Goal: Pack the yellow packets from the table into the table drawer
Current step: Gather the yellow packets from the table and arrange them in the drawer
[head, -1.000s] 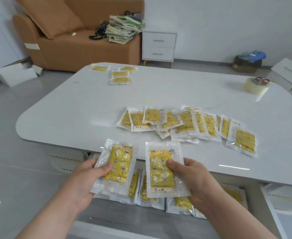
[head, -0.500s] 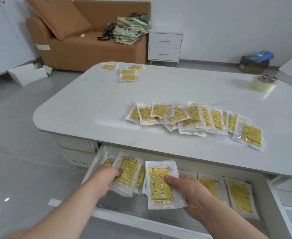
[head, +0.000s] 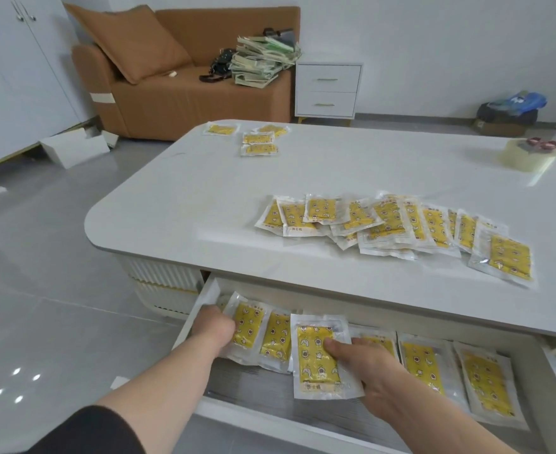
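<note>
Head view: our left hand (head: 216, 329) and right hand (head: 365, 365) each pinch one packet (head: 317, 353) in the open drawer (head: 204, 299), near its left end. Packets look light, floppy, slick; we judge the sealed edges grip best. A pile (head: 398, 224) waits by the table (head: 335, 172) front edge.

Two hands (head: 212, 329) (head: 365, 362) holding yellow packets (head: 317, 355) in open drawer (head: 201, 303)

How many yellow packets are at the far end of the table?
4: one yellow plastic packet at far left, one far right, and two stacked toward the camera. None looks hidden there.
</note>
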The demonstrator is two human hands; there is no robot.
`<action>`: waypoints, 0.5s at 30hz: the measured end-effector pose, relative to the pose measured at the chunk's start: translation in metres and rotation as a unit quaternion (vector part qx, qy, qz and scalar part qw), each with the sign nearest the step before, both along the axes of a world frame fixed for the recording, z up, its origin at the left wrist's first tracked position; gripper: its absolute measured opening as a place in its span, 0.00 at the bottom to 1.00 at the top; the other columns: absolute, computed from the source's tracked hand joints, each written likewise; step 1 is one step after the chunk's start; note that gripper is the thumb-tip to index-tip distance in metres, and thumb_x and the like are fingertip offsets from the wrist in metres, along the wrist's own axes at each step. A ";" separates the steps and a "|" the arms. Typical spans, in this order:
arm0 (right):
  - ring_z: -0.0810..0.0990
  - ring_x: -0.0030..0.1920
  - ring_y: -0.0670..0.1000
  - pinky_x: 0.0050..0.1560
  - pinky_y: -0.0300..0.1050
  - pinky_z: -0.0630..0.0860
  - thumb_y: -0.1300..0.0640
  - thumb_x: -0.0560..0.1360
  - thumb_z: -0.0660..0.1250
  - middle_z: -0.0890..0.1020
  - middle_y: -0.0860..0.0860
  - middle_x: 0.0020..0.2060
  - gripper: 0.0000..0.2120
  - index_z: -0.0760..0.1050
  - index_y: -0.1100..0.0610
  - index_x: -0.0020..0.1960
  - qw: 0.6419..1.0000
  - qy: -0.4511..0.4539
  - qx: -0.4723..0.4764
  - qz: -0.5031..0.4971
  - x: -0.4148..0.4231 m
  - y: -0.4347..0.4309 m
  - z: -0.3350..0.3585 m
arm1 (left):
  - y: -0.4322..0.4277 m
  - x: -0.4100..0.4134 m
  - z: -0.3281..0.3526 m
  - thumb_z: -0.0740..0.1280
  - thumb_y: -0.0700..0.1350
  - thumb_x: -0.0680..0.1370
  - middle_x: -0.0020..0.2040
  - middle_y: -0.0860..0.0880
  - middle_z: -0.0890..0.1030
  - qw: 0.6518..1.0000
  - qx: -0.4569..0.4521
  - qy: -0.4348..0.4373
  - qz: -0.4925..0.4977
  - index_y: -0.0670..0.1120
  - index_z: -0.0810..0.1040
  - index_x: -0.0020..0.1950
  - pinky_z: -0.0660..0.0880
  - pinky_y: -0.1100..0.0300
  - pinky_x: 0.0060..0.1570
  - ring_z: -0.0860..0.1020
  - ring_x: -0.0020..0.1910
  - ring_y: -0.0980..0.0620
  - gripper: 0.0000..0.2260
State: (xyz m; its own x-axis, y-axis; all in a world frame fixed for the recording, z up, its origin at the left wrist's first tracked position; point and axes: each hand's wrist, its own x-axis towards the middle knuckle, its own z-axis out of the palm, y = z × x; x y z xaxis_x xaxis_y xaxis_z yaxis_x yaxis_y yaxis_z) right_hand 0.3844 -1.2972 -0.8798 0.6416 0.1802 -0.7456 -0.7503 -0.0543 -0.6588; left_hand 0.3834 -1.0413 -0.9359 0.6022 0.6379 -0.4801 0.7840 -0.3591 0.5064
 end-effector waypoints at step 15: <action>0.86 0.50 0.61 0.55 0.63 0.81 0.52 0.45 0.89 0.87 0.57 0.49 0.53 0.74 0.59 0.66 1.000 0.000 0.002 0.015 0.031 0.017 -0.058 | 0.031 -0.002 0.048 0.62 0.69 0.73 0.80 0.61 0.43 0.702 0.257 0.067 -0.660 0.64 0.43 0.78 0.51 0.51 0.77 0.46 0.78 0.58 0.40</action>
